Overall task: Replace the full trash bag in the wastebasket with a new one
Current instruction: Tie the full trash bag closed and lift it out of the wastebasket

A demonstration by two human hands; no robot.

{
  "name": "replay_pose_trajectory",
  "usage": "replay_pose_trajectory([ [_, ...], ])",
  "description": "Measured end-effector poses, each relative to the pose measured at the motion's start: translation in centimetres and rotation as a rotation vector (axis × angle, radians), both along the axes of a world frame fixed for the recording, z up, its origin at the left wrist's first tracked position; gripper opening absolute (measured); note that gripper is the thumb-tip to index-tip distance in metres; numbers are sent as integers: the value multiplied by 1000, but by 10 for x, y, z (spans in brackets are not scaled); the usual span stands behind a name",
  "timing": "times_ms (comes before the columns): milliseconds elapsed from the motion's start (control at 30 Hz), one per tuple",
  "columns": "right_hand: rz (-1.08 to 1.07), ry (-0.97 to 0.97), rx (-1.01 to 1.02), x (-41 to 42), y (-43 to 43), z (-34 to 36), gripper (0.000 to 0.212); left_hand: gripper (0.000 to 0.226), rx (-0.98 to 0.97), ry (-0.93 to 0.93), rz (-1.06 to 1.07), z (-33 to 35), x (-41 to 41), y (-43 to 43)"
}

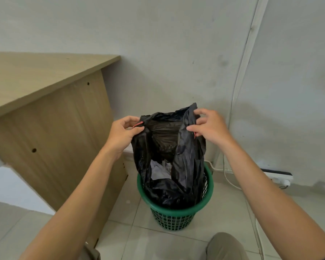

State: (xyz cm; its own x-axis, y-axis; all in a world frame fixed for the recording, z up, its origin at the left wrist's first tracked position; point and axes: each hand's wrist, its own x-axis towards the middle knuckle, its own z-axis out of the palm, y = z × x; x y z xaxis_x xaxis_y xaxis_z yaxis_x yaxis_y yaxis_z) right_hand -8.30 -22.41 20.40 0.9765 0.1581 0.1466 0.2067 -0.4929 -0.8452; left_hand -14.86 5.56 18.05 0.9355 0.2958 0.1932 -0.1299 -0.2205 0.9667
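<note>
The black trash bag point(169, 156) stands half raised out of the green wastebasket point(178, 209), its mouth open and pale crumpled paper point(160, 170) showing inside. Our left hand point(123, 133) pinches the left rim at a red drawstring point(138, 124); our right hand point(211, 126) pinches the right rim between thumb and fingers. The basket sits on the tiled floor point(223, 212) against the far wall, a wooden desk point(51, 113) on the left, a power strip point(279, 177) on the right. We judge the thin rim could tear or slip under the load, and an uneven lift might tip the light basket.
</note>
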Motion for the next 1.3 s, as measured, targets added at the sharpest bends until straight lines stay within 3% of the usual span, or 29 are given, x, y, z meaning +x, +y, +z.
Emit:
replay_pose_trajectory([
  [67,-39,-113,67,-2,7,10,53,14,111,-32,49,1,3,-7],
  [167,4,-110,198,-8,15,23,39,6,234,-77,115,6,1,-19],
  [267,70,-31,251,-11,18,31,36,9,164,-71,67,10,-1,-33],
  [467,303,157,317,-15,22,46,57,37,84,-56,-101,13,-8,-69],
  [567,280,123,334,-16,29,45,55,71,65,-97,-181,4,-10,-85],
  [767,19,48,370,-13,25,42,42,78,34,-130,-52,-6,-5,-93],
  [833,-27,15,396,-11,22,41,39,86,117,-131,-52,-7,-4,-92],
  [900,-10,-16,465,-10,21,43,35,94,236,-135,-94,-7,-2,-91],
  [967,84,-34,508,-9,20,46,33,100,226,-151,-188,-7,-2,-93],
  [1067,283,-128,293,-9,17,49,34,106,56,-153,-261,-5,-3,-97],
  [1200,352,-333,-93,-10,19,43,45,106,115,-162,-129,-5,5,-101],
  [1300,293,-653,-322,-4,19,34,24,101,102,-179,-127,-6,8,-99],
])
